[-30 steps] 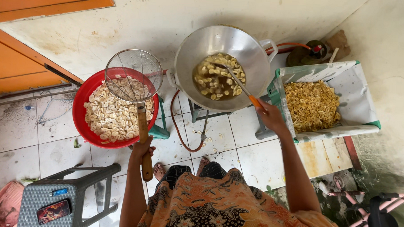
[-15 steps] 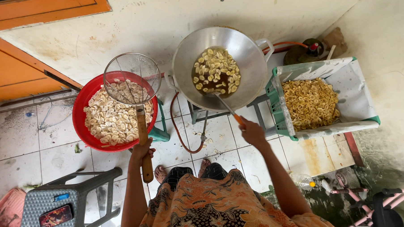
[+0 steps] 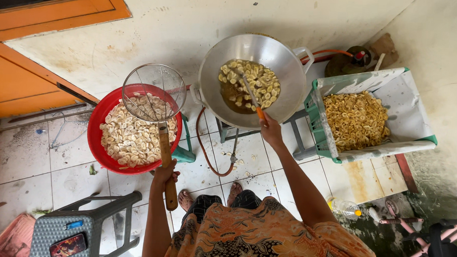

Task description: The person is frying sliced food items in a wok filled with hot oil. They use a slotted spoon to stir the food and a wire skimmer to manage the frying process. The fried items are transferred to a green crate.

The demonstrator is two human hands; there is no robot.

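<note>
**Stirring slices in the wok, strainer held over the red basin**

Gripping, with the right hand (image 3: 272,132) closed tight, the orange end of a thin stirring utensil (image 3: 251,96); reaching forward from that hand into the big metal wok (image 3: 253,78), the utensil's far end sitting among pale yellow slices (image 3: 255,83) floating in dark oil; standing just ahead of the right hand, the wok on its metal-legged stand. Lying to the right of that hand, a green crate (image 3: 317,116) lined with white paper and heaped with golden fried chips (image 3: 355,120); resting well behind the hand, on the floor, a small plastic bottle (image 3: 344,207) with an orange cap.

Clasping, with the left hand (image 3: 165,173) wrapped fully around it, the wooden handle of a round wire strainer (image 3: 154,93); poking out below the fist, the handle's butt end; hanging ahead of the left hand, the mesh bowl, seemingly empty, over the far rim of a red basin (image 3: 99,134) full of raw whitish slices (image 3: 132,135); sitting just ahead and left of that hand, the basin on the tiled floor. Standing behind and left of the left hand, a grey plastic stool (image 3: 58,229) carrying a phone (image 3: 68,245) and a small blue item; curving between the two hands, an orange hose (image 3: 205,148) on the tiles.
</note>
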